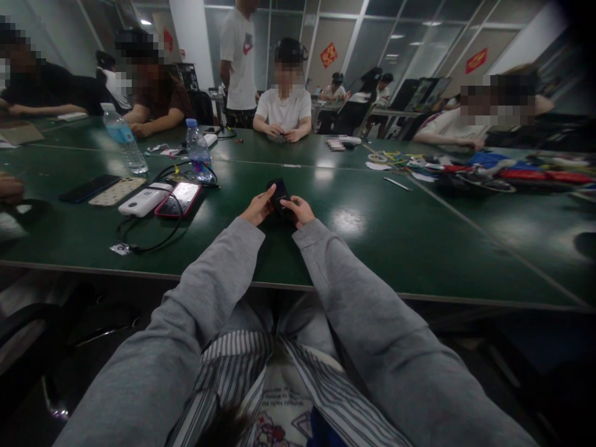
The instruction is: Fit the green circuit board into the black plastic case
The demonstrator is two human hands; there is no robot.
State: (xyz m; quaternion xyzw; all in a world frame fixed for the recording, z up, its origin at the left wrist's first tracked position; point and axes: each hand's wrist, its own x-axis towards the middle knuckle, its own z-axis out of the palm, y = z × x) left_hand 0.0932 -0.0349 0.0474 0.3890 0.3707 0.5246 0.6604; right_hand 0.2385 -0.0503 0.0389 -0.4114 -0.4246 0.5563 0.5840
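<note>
Between my two hands is a small black box-like object (280,194), held just above the green table; its exact kind is too dark to make out. My left hand (259,207) grips its left side, thumb lying along the top edge. From the right, my right hand (300,211) closes on it with the thumb pressed on its front face. Both forearms, in grey sleeves, reach forward over the table's near edge.
Left of my hands lie a red-edged phone (179,200), a white power bank (145,199) and a looping black cable (179,226). Two water bottles (199,149) stand behind. A pen (397,184) and tangled cables (488,171) lie to the right. Several people sit around the green table (400,248).
</note>
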